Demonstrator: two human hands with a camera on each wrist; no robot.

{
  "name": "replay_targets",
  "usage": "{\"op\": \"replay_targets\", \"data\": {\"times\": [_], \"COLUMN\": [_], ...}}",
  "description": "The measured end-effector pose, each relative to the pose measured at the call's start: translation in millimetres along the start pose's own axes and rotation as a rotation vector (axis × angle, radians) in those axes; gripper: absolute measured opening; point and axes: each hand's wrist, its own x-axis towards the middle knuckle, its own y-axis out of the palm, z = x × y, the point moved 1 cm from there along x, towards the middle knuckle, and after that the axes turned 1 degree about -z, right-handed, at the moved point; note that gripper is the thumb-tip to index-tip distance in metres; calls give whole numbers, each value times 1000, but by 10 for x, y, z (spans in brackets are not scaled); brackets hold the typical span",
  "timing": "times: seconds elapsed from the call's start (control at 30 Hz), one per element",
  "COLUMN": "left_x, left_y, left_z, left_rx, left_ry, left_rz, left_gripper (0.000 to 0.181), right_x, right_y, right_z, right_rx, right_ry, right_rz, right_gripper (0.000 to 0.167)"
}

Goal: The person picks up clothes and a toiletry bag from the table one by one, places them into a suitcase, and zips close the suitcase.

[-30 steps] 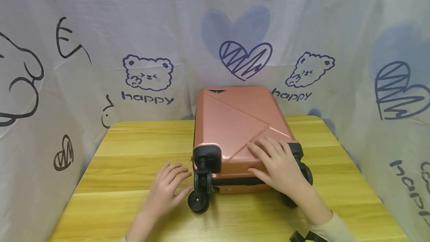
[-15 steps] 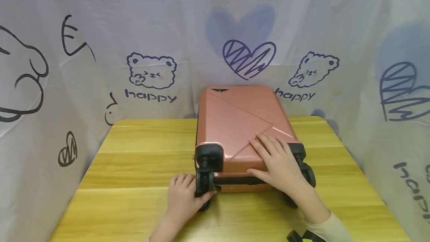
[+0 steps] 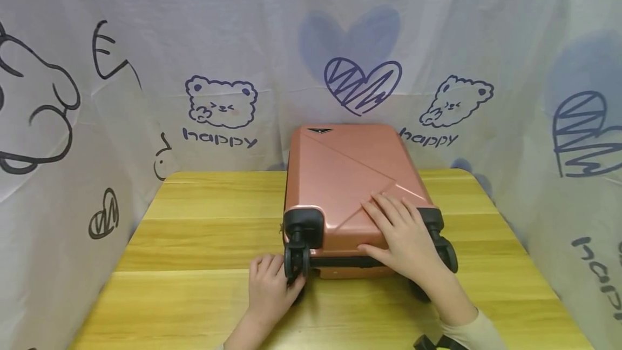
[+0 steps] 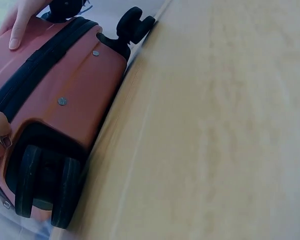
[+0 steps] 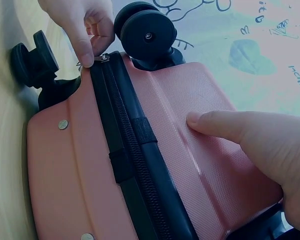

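Observation:
A pink hard-shell suitcase [image 3: 340, 166] lies flat on the table with its wheeled end toward me. My left hand [image 3: 269, 288] is at its near left corner, beside a black caster wheel [image 3: 296, 261]. In the right wrist view, that hand's thumb and finger pinch a metal zipper pull [image 5: 104, 58] at one end of the black zipper [image 5: 134, 160]. My right hand [image 3: 403, 236] rests on the near right part of the shell, fingers spread on top and thumb against the end face.
The suitcase stands on a yellow wood-grain table [image 3: 209, 220]. Patterned white cloth [image 3: 272, 42] encloses the back and sides. A black object [image 3: 427, 342] shows at the bottom edge near my right sleeve. Another caster wheel [image 3: 446, 253] juts out at the right corner.
My left hand has moved right, from beside the suitcase to its near left corner, and now pinches the zipper pull. The right hand stays on the shell. The head view shifted slightly.

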Motion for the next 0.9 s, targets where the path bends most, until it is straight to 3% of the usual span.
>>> {"op": "replay_targets", "data": {"times": [0.3,0.67,0.9], "left_x": [20,11,-4], "left_y": [-13,19,37], "left_z": [-46,-74,-110], "left_rx": [7,28,12], "left_ry": [46,-1,-55], "left_rz": [-57,-77,-58], "left_gripper": [34,22,19], "right_x": [0,6,2], "right_y": [-2,-9,-1], "right_z": [10,8,12], "right_rx": [1,-3,-5], "right_ry": [1,1,4], "right_rz": [-2,-9,-8], "right_gripper": [89,89,88]}}
